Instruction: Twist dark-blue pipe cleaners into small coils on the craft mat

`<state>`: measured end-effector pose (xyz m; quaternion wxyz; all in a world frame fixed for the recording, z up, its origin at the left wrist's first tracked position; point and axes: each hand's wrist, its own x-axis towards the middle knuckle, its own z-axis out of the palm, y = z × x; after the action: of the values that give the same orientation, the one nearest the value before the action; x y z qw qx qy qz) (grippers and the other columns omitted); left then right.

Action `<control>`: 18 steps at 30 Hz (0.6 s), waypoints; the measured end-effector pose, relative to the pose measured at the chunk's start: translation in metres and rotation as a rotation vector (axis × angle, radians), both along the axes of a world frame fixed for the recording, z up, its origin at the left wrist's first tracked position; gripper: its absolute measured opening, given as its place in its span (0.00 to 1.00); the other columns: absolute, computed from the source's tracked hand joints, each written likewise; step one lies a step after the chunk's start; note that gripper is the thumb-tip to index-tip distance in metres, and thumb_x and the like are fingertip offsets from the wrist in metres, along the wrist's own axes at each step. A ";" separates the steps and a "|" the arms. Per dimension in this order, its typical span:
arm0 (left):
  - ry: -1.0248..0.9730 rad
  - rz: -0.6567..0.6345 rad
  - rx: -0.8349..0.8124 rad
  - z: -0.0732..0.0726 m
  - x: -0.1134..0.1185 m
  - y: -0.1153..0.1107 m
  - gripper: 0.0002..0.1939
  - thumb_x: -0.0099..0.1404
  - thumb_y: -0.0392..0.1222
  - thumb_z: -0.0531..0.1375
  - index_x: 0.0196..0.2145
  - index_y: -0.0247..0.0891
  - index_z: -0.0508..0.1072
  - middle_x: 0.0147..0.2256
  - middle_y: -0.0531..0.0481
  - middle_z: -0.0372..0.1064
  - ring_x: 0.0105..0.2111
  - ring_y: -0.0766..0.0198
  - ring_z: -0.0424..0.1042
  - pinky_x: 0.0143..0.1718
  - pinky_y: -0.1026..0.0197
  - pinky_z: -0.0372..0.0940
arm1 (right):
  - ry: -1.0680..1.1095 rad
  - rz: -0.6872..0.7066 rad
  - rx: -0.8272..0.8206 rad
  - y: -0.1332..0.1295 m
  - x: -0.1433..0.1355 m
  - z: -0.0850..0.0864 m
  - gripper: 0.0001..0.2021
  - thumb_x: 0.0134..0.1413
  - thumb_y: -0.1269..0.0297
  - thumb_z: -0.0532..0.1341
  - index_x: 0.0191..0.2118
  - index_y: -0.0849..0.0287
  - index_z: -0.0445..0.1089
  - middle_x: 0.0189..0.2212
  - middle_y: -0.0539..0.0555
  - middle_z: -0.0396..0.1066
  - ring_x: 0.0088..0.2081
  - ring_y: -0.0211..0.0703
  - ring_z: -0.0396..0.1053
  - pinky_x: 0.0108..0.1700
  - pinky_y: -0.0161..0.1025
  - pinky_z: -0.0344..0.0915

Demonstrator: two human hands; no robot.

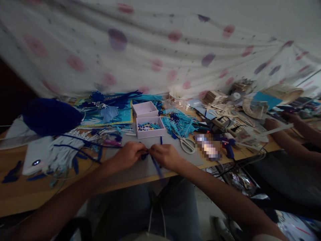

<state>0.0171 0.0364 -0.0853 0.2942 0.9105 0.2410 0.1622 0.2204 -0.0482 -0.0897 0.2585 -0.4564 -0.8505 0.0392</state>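
Low over the grey mat (125,174), my left hand (129,155) and my right hand (167,156) meet fingertip to fingertip. Both are closed in a pinch on a dark blue pipe cleaner (157,167), whose loose end hangs blurred below my right fingers. A small dark blue bunch shows between the hands, its shape mostly hidden by the fingers. Just beyond them stands a white box (147,134) of beads and small blue pieces, with a second white box (144,114) behind it. Scissors with pale handles (187,146) lie right of my right hand.
Light blue pipe cleaners (179,125) are heaped behind the scissors. A glue gun (228,147) and a pixelated bright object (208,147) lie to the right. At left are a dark blue fluffy bundle (51,117) and a white device (37,155). Another person's arms (288,137) reach in at right.
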 end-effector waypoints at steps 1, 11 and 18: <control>0.026 0.006 -0.141 0.003 0.001 -0.001 0.10 0.66 0.34 0.56 0.30 0.34 0.76 0.25 0.49 0.75 0.26 0.61 0.76 0.29 0.64 0.67 | -0.149 0.080 0.089 -0.002 0.003 -0.001 0.12 0.66 0.71 0.54 0.40 0.60 0.77 0.38 0.58 0.77 0.31 0.39 0.71 0.30 0.36 0.63; -0.333 0.003 0.600 -0.031 -0.007 0.002 0.14 0.72 0.36 0.53 0.49 0.37 0.77 0.44 0.43 0.78 0.43 0.61 0.78 0.45 0.61 0.73 | 0.869 -0.339 -0.685 0.010 -0.010 0.003 0.20 0.53 0.47 0.67 0.24 0.60 0.71 0.15 0.47 0.65 0.17 0.35 0.62 0.20 0.33 0.55; -0.294 -0.064 0.661 -0.028 -0.012 0.008 0.18 0.73 0.33 0.48 0.46 0.36 0.78 0.41 0.42 0.78 0.38 0.63 0.78 0.37 0.65 0.72 | 0.887 -0.272 -0.767 0.011 -0.011 0.011 0.21 0.49 0.44 0.68 0.25 0.59 0.73 0.16 0.48 0.66 0.17 0.36 0.63 0.21 0.34 0.55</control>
<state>0.0054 0.0443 -0.1129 0.0205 0.9304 0.1021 0.3514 0.2097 -0.0374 -0.0789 0.4083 -0.5618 -0.5208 0.4964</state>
